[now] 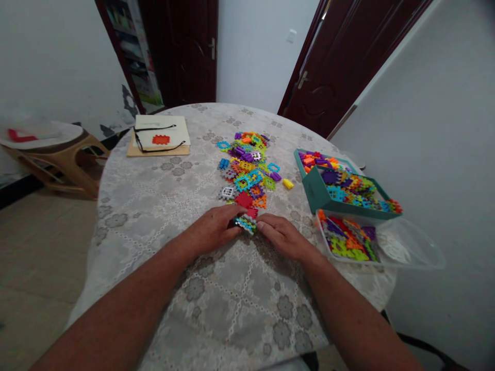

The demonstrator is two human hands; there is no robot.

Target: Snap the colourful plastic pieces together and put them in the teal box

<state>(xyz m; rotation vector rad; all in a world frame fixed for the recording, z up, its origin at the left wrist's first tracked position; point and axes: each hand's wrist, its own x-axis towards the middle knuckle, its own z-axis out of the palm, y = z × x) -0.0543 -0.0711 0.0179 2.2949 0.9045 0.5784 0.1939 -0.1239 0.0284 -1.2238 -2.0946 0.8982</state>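
Note:
Between my two hands is a small stack of notched plastic building tiles (246, 224), with grey, blue and green edges showing. My left hand (219, 225) is closed on the stack's left side, thumb in front and fingers behind. At the right side, my right hand (281, 236) grips the same stack with thumb and bent fingers. Just beyond lie red tiles (244, 200) at the near end of a long heap of mixed tiles (247, 166). A grey tile with a white window (228, 192) sits at the heap's left edge, and a yellow piece (287, 183) lies apart on the right.
On the right stand a teal box (350, 205) full of tiles, its teal tray (299, 161) behind, and a clear plastic container (328, 252) with more tiles. Eyeglasses (158, 150) and an orange tile (161, 139) rest on a book (174, 122) at the left. A patterned cloth (232, 309) covers the round table.

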